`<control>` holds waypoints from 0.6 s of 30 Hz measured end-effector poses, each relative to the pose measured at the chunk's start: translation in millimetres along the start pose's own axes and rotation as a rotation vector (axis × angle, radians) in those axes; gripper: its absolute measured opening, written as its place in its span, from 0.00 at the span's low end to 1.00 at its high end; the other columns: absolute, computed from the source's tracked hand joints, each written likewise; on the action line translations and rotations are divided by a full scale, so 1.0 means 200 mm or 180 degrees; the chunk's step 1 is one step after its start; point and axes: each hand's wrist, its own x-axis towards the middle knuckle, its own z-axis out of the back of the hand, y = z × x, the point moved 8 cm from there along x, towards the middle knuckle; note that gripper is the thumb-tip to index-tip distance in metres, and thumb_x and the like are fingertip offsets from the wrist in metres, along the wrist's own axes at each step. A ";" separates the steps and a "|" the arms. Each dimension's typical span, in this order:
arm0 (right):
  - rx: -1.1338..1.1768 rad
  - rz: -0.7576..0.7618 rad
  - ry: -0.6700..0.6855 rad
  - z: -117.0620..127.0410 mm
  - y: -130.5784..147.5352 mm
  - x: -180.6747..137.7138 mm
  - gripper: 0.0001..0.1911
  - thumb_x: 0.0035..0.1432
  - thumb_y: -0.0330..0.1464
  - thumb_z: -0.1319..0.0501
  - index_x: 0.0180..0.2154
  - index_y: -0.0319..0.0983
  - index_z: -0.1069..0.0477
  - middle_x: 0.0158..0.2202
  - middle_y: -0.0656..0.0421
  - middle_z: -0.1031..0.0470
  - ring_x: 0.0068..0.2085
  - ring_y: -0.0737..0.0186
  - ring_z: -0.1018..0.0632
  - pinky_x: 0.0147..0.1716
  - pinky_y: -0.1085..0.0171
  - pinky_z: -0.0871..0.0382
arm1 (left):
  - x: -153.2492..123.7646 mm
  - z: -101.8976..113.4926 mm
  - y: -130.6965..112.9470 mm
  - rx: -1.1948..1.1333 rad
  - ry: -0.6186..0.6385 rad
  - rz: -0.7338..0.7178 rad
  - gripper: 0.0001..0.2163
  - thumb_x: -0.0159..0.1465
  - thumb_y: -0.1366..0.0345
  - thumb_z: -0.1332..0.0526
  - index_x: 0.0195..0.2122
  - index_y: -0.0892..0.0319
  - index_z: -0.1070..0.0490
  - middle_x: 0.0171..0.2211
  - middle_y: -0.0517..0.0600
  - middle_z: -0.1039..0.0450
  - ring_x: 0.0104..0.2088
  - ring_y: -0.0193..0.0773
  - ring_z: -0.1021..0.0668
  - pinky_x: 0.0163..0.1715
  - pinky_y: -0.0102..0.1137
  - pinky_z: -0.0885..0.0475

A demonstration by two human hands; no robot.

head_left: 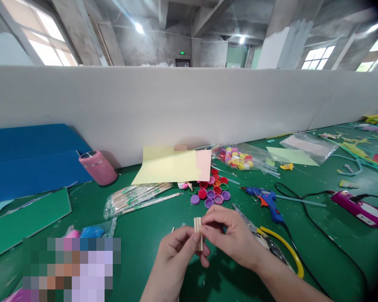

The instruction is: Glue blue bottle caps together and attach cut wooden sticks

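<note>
Both hands meet low in the middle of the view over the green table. My left hand and my right hand pinch a small bundle of short wooden sticks, held upright between the fingertips. Both hands are closed on the bundle. Just beyond them lies a cluster of coloured bottle caps. A bag of long wooden sticks lies to the left of the hands.
A blue glue gun with a black cable and yellow-handled scissors lie to the right. A pink cup, yellow paper, a bag of caps, blue boards and a magenta device stand around. A white partition wall runs behind.
</note>
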 end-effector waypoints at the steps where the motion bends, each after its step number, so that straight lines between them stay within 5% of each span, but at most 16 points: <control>1: 0.0002 -0.0004 -0.0021 0.00 0.00 0.00 0.08 0.55 0.28 0.44 0.25 0.37 0.29 0.20 0.63 0.33 0.27 0.68 0.29 0.25 0.70 0.39 | 0.00 0.00 0.00 0.0001 0.0015 0.0005 0.09 0.56 0.65 0.42 0.21 0.63 0.31 0.19 0.47 0.31 0.19 0.32 0.30 0.24 0.28 0.37; 18: 0.0194 -0.0049 -0.0105 0.00 0.00 0.00 0.06 0.53 0.29 0.43 0.26 0.36 0.30 0.22 0.64 0.36 0.23 0.71 0.31 0.20 0.72 0.40 | 0.01 0.00 0.01 -0.0012 0.0026 0.0018 0.09 0.56 0.65 0.42 0.22 0.62 0.31 0.19 0.46 0.32 0.19 0.32 0.30 0.25 0.29 0.37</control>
